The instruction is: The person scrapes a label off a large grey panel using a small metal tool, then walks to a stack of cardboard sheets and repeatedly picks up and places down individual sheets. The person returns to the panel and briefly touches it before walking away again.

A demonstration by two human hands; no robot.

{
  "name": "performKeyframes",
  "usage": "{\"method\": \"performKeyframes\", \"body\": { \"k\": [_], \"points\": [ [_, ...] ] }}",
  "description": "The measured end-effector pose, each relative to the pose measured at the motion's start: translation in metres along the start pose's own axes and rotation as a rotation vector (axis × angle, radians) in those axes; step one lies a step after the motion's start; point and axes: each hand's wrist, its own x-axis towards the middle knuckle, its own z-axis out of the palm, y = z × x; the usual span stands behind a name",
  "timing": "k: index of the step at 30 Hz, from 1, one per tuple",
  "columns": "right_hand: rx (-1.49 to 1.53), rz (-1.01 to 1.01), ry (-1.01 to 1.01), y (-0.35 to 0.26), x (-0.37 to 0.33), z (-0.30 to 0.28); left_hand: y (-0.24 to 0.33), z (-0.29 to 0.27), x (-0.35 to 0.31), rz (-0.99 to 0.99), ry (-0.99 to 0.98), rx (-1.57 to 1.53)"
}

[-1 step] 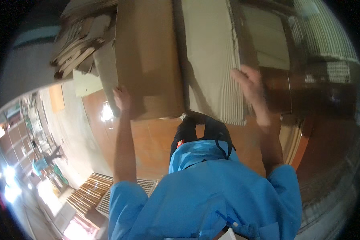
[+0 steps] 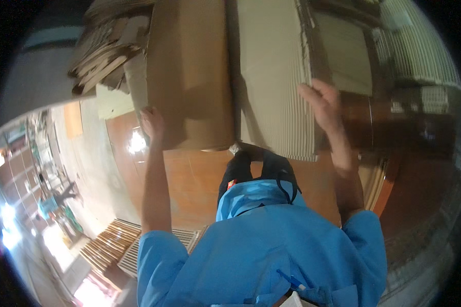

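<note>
A large brown cardboard sheet lies left of centre, its near edge above the floor. My left hand is closed on its left edge near the front corner, with part of the fingers hidden. Beside it on the right, across a dark gap, lies a pale stack of corrugated cardboard with ridged sides. My right hand is at this stack's right edge, its fingers loosely bent and apart and the thumb tip at the ridged side. Whether the fingertips press on the cardboard is unclear.
Folded cardboard pieces are piled at the far left. Another pale cardboard piece and ridged stacks stand at the right. Slatted bundles lie at the lower left. A person is in the distance at left.
My left hand has shifted slightly left and up with the edge of the brown cardboard sheet. My right hand has moved only a little and looks less blurred.
</note>
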Motion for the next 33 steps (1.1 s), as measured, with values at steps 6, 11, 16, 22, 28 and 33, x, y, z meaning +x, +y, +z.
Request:
{"method": "performKeyframes", "body": {
  "k": [6, 11, 16, 22, 28, 33],
  "points": [
    [-0.018, -0.203, -0.035, -0.204, 0.044, 0.083, 0.002, -0.141, -0.062, 0.423, 0.125, -0.527],
    [-0.063, -0.847, -0.143, -0.341, 0.033, 0.165, 0.012, -0.205, -0.177, 0.644, -0.151, -0.544],
    [-0.586, -1.395, 0.018, -0.392, 0.037, 0.245, -0.015, -0.200, -0.155, 0.134, -0.005, -0.369],
    [-0.128, -0.841, -0.133, -0.393, 0.101, 0.339, -0.055, -0.173, -0.093, 0.028, -0.006, -0.483],
    [0.086, -0.932, -0.165, -0.329, 0.133, 0.349, -0.013, -0.236, 0.010, 0.135, 0.177, -1.059],
    [0.533, -0.313, -0.334, -0.227, 0.059, 0.374, 0.037, -0.305, 0.118, 0.173, -0.001, -0.820]
  ]
}}
